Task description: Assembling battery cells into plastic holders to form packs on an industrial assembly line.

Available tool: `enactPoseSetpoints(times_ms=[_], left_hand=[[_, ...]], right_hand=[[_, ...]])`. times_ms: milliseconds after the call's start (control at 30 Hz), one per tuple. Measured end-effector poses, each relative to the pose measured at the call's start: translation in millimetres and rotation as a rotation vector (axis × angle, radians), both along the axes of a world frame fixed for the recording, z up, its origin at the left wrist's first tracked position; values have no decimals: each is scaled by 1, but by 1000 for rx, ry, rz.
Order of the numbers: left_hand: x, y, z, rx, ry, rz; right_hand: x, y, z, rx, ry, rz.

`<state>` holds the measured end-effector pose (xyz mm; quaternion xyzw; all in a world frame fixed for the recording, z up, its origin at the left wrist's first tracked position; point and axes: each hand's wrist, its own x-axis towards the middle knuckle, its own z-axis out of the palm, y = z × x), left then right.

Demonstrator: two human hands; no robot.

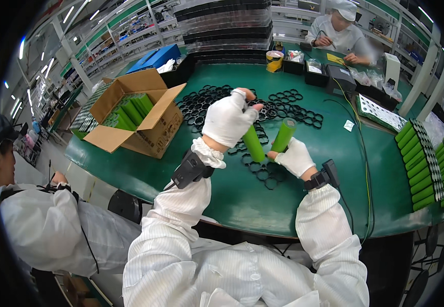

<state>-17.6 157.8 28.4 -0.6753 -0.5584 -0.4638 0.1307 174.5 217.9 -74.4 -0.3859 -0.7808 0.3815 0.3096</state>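
My left hand [228,118], in a white glove with bare fingertips, is closed on a green cylindrical battery cell [253,145]. This cell slants down below the palm, its lower end over a small black honeycomb cell holder [270,182]; whether it sits in a ring I cannot tell. To the right, my similarly gloved right hand [294,157] grips a second green battery cell [285,134] near its lower part, tilted with its pale end up. Behind both hands lies a heap of black ring-shaped cell holders [196,105], partly hidden by my left hand.
An open cardboard box [163,130] of green cells stands at left. Stacked rows of green cells [418,163] line the right edge, near a cable [367,179]. Black trays [227,30] rise at the back. One co-worker [342,30] sits across; another person [53,225] is at left.
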Motion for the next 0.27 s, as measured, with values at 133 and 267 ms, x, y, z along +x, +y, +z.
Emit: enactPoseSetpoints(times_ms=[133,267], left_hand=[[-12,3,-17,76,2,77],[-19,-1,-32,23,127,144]], right_hand=[[0,-1,-5,-109,32,79],[-2,-1,-2,-431,-27,375]])
